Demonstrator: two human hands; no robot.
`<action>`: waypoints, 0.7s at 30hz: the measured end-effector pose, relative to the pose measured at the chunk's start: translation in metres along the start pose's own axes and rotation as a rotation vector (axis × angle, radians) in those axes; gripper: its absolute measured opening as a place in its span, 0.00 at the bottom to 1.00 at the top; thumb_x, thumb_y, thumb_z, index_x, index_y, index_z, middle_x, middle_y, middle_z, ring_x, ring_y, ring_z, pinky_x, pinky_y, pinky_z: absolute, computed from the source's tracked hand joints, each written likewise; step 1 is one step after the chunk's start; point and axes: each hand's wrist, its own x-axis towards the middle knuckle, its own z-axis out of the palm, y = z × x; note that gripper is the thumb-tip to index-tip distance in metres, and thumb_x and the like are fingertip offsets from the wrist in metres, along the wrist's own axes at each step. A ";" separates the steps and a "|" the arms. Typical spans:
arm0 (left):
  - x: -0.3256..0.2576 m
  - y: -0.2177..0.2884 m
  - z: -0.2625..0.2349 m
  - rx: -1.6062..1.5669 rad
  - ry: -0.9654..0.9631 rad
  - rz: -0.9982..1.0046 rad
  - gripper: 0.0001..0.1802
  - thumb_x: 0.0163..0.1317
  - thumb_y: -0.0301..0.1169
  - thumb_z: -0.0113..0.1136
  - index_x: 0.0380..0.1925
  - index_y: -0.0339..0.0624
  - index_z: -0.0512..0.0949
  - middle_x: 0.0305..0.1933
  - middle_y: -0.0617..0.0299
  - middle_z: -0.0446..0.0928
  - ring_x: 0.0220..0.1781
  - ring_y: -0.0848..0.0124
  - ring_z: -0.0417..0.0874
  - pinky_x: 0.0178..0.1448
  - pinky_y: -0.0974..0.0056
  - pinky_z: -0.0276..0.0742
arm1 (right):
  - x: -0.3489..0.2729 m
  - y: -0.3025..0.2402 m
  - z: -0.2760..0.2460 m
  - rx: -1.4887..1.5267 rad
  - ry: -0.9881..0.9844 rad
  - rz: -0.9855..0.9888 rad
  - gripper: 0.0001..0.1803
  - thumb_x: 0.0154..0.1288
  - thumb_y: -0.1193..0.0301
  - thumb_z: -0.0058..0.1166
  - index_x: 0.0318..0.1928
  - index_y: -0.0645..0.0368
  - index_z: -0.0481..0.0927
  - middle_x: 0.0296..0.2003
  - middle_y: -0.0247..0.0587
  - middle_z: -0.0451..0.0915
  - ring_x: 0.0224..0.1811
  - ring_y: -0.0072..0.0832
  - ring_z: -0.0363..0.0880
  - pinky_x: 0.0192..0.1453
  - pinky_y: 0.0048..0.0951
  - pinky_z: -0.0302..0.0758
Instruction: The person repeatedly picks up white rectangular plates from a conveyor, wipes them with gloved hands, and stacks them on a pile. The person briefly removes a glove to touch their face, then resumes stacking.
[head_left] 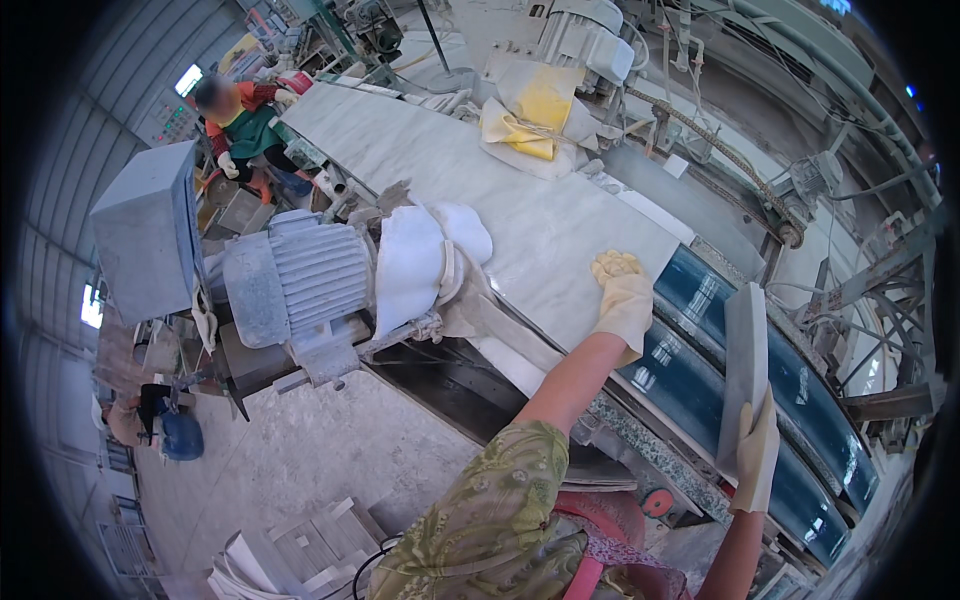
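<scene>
Left hand [622,290], gloved, fingers curled on the marble slab [570,240]; you can't tell whether it grips anything. Your right hand [757,455], gloved too, clasps the pale stone strip [742,375] near its lower end. Strip lies at four o'clock from your left hand, over the glossy blue bands [672,365]. Likely stiff, heavy for its width, brittle at the corners, slick if wet. Best hold: both long sides, near mid-length, second hand toward the twelve o'clock end.
</scene>
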 end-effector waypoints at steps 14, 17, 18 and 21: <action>0.001 0.004 0.004 -0.021 -0.003 0.000 0.37 0.65 0.31 0.53 0.70 0.18 0.59 0.74 0.22 0.59 0.75 0.25 0.59 0.76 0.25 0.48 | -0.001 0.004 -0.002 -0.021 0.009 0.010 0.31 0.78 0.59 0.46 0.75 0.60 0.64 0.62 0.67 0.76 0.63 0.59 0.76 0.64 0.45 0.73; -0.001 0.006 0.000 -0.021 -0.013 0.015 0.37 0.65 0.32 0.53 0.70 0.18 0.59 0.74 0.22 0.59 0.75 0.24 0.59 0.75 0.24 0.49 | -0.002 0.003 -0.004 -0.013 0.007 0.015 0.31 0.78 0.60 0.46 0.75 0.60 0.64 0.62 0.67 0.75 0.64 0.59 0.76 0.65 0.45 0.73; -0.001 0.006 -0.001 -0.020 -0.016 0.016 0.37 0.65 0.32 0.54 0.70 0.18 0.59 0.74 0.22 0.59 0.75 0.24 0.59 0.75 0.24 0.49 | -0.002 0.003 -0.004 -0.009 0.005 0.018 0.31 0.78 0.60 0.46 0.75 0.60 0.64 0.62 0.67 0.75 0.64 0.59 0.76 0.65 0.45 0.73; -0.001 0.006 0.000 -0.007 -0.023 0.010 0.38 0.65 0.32 0.54 0.71 0.18 0.59 0.74 0.22 0.59 0.74 0.24 0.59 0.75 0.24 0.49 | -0.002 0.004 -0.004 0.001 0.000 0.027 0.31 0.78 0.60 0.46 0.75 0.60 0.64 0.62 0.67 0.75 0.64 0.59 0.76 0.65 0.45 0.73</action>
